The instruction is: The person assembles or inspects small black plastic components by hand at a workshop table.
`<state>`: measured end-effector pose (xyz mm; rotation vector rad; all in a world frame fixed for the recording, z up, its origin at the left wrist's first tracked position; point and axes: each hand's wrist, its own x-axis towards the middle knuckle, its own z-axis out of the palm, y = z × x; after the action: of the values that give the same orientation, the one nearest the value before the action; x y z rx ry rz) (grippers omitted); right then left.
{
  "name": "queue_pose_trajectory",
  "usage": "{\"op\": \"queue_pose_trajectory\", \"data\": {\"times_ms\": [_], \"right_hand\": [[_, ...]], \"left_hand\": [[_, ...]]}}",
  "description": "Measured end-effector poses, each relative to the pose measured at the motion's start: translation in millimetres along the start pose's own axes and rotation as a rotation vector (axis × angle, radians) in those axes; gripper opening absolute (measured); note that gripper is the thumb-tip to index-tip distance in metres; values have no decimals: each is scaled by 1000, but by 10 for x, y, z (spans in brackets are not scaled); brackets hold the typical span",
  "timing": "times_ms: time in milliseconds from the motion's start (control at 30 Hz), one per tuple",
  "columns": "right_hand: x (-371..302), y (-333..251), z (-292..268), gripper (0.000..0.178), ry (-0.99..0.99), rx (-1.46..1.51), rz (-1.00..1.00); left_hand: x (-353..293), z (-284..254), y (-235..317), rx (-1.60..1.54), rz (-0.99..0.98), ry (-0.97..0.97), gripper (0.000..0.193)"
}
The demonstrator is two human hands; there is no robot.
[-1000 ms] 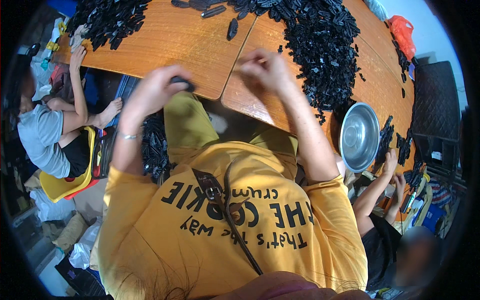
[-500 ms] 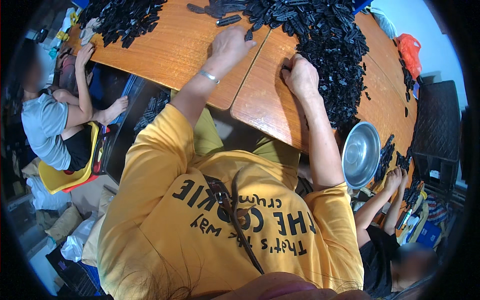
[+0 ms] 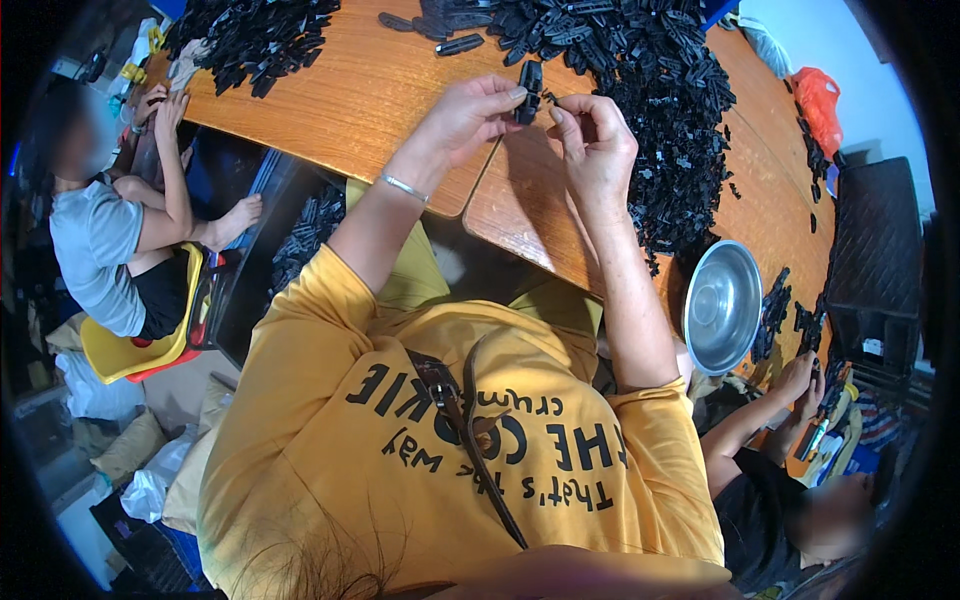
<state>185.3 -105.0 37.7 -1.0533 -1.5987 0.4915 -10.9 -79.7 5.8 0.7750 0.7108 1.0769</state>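
Note:
Above the wooden table (image 3: 380, 105) my left hand (image 3: 468, 118) pinches a long black plastic part (image 3: 529, 92) between thumb and fingers, holding it upright. My right hand (image 3: 598, 150) is closed just beside it, with a small black piece (image 3: 549, 98) at its fingertips. The two pieces are very close; whether they touch I cannot tell. Beyond my hands spreads a large heap of long black plastic parts (image 3: 590, 35). To the right of my right hand lies a dense pile of smaller black pieces (image 3: 680, 150).
A metal bowl (image 3: 722, 308) sits at the table's right edge. Another pile of black parts (image 3: 255, 45) lies at far left. One person in a grey shirt (image 3: 95, 255) sits left; a person in black (image 3: 755, 520) works at lower right. A red plastic bag (image 3: 818, 110) is farther right.
My left hand has lifted off the table and moved right with the long black part. My right hand has risen from the table beside the pile to meet it, with a small piece.

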Motion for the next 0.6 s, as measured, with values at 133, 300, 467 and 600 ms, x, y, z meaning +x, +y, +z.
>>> {"op": "queue_pose_trajectory", "data": {"times_ms": [133,300,467,600], "right_hand": [[21,-182,-12,16,18,-77,-142],[13,-292,-43,18,24,-86,-193],[9,-331,-37,18,40,-64,-154],[16,-312,-8,16,53,-52,-153]], "left_hand": [[-103,128,75,-109,32,-125,20],[-146,216,128,-137,71,-164,32],[-167,238,144,-57,82,-198,42],[-208,308,144,-40,88,-180,45]]}}
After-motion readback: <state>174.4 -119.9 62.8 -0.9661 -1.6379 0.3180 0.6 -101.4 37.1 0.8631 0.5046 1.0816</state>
